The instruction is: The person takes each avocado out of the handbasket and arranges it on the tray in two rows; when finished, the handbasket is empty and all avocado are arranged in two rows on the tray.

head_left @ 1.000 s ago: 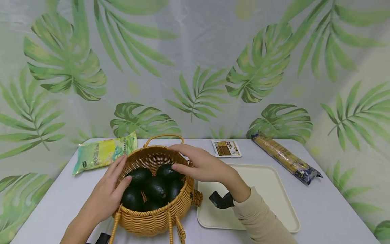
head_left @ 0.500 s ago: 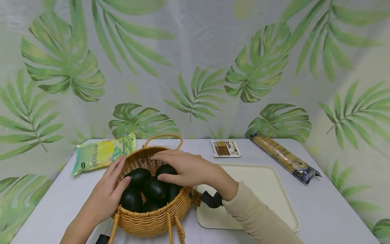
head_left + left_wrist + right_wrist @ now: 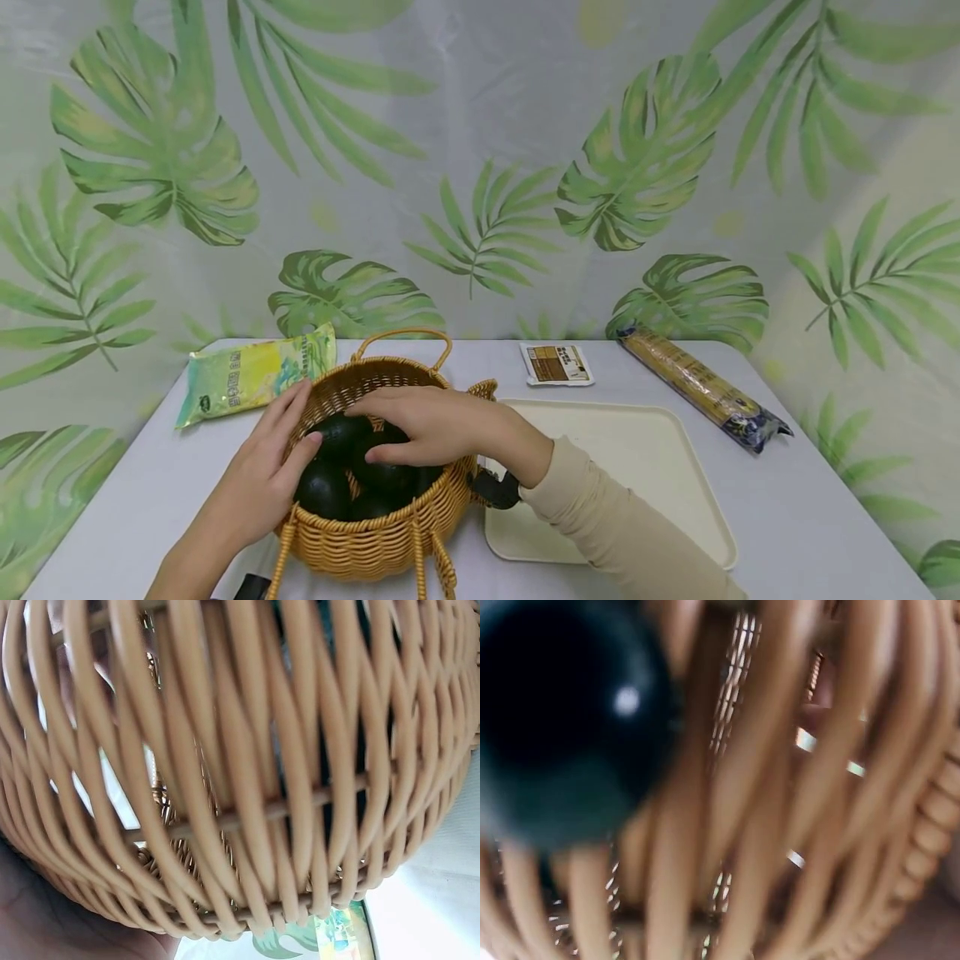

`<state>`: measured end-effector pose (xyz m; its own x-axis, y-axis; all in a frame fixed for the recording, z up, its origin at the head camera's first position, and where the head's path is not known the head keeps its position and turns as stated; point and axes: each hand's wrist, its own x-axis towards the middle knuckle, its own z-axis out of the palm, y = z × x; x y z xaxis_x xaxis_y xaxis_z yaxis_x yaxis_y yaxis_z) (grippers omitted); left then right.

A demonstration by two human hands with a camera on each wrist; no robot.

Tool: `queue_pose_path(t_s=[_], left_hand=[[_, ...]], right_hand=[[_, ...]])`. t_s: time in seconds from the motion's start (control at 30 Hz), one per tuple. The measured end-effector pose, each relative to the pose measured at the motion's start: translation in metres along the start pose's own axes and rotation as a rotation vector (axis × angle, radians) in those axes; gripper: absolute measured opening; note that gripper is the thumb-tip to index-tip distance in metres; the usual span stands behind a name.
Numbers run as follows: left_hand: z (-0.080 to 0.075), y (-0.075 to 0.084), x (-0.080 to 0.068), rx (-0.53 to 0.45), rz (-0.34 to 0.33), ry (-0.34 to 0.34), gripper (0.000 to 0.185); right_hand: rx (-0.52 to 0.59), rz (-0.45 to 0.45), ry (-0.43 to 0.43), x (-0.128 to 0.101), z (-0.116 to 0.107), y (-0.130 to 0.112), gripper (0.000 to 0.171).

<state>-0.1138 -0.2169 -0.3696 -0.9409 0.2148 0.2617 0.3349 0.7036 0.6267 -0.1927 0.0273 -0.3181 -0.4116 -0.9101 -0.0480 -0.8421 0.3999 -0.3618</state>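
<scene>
Several dark green avocados [image 3: 322, 490] lie inside a round wicker basket [image 3: 367, 550] with an animal-like snout on its right side. My left hand [image 3: 258, 475] holds the basket's left rim, its thumb over the edge and its fingers along the outside. Part of that palm [image 3: 52, 907] shows below the weave [image 3: 247, 750] in the left wrist view. My right hand [image 3: 435, 425] reaches over the right rim, thumb and fingers spread above the avocados; contact with them cannot be told. In the right wrist view, a glossy dark round bead [image 3: 562, 720] sits against the wicker.
A cream tray [image 3: 637, 492] lies right of the basket, partly under my right forearm. At the back are a green-yellow packet [image 3: 255, 375], a small brown-and-white packet [image 3: 557, 365] and a long golden packet [image 3: 697, 383]. The wicker handle [image 3: 405, 333] rises behind the basket.
My right hand has moved left from the basket's right rim to over the middle avocados. My left hand and the basket have stayed in place.
</scene>
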Motion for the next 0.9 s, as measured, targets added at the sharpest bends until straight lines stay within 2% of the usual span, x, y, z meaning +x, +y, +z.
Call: queue_pose_path(t_s=[0.33,0.63,0.9], left_hand=[[-0.001,0.001,0.000,0.000,-0.007,-0.005,0.065],[0.000,0.001,-0.001,-0.013,-0.011,0.007,0.065],[0.000,0.001,-0.001,-0.013,-0.007,0.011,0.064]], right_hand=[[0.040,0.020,-0.087,0.011,0.004,0.000,0.060],[-0.096,0.127,-0.156,0.013,0.014,-0.003,0.056],[-0.136,0.142,-0.162,0.013,0.017,-0.007,0.059]])
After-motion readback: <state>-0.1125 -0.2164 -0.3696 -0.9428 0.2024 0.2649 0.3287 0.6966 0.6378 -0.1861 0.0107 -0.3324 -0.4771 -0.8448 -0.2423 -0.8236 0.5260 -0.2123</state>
